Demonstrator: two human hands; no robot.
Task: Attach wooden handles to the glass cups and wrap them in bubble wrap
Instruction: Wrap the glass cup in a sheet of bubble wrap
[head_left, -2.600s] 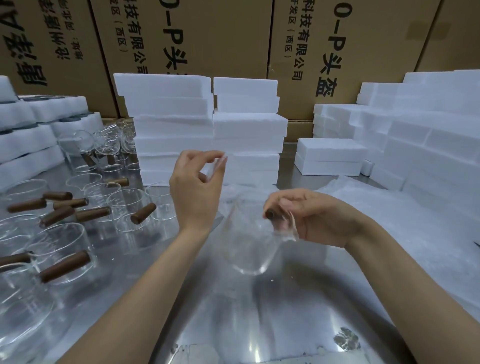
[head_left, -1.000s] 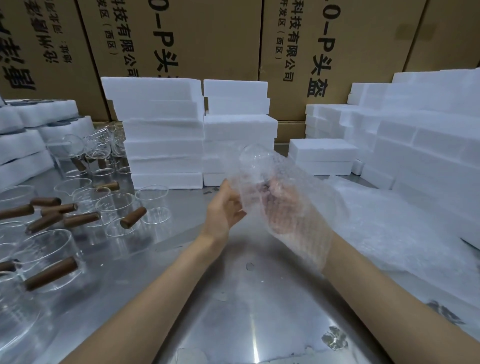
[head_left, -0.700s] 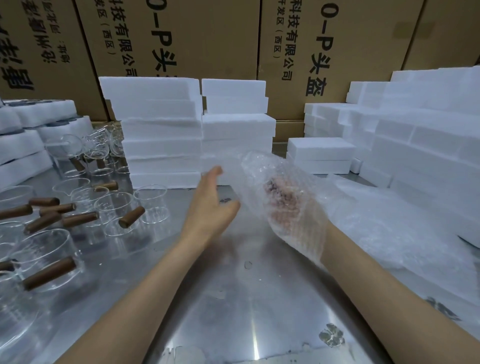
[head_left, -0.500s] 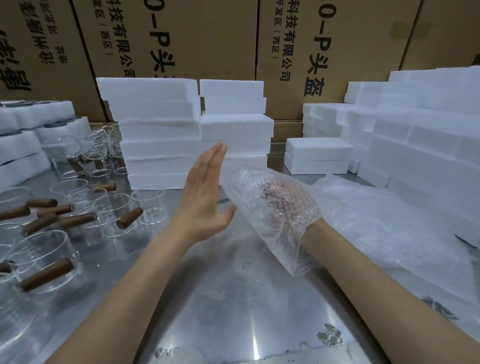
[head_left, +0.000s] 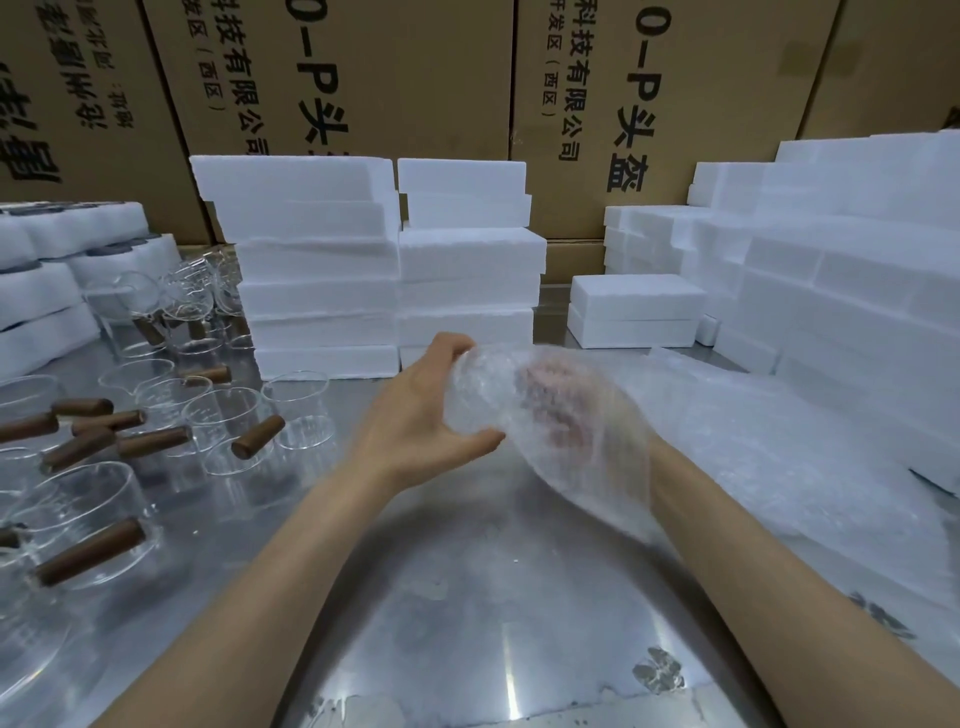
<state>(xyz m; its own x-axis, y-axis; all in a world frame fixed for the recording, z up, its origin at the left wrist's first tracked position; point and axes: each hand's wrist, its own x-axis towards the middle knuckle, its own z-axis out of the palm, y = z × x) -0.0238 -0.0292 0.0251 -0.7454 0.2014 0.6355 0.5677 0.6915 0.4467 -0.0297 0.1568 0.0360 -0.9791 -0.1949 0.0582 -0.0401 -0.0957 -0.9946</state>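
A glass cup wrapped in bubble wrap (head_left: 485, 397) is held above the steel table (head_left: 467, 597). My left hand (head_left: 421, 415) cups the wrapped cup's left end, fingers over the top and thumb beneath. My right hand (head_left: 561, 410) is inside the bubble wrap, seen only as a pink blur through the film; its grip is hidden. The loose tail of the wrap hangs down over my right wrist. Several glass cups with brown wooden handles (head_left: 257, 436) stand on the table at the left.
Stacks of white foam blocks (head_left: 322, 270) stand behind the hands, with more (head_left: 831, 270) at the right and some at far left. A pile of bubble wrap sheets (head_left: 779, 441) lies at the right. Cardboard boxes (head_left: 415, 78) form the back wall.
My left hand, raised open beside the bundle half a second ago, has come down and closed round the wrapped cup's left end. Earlier the cup was bare in my right hand.
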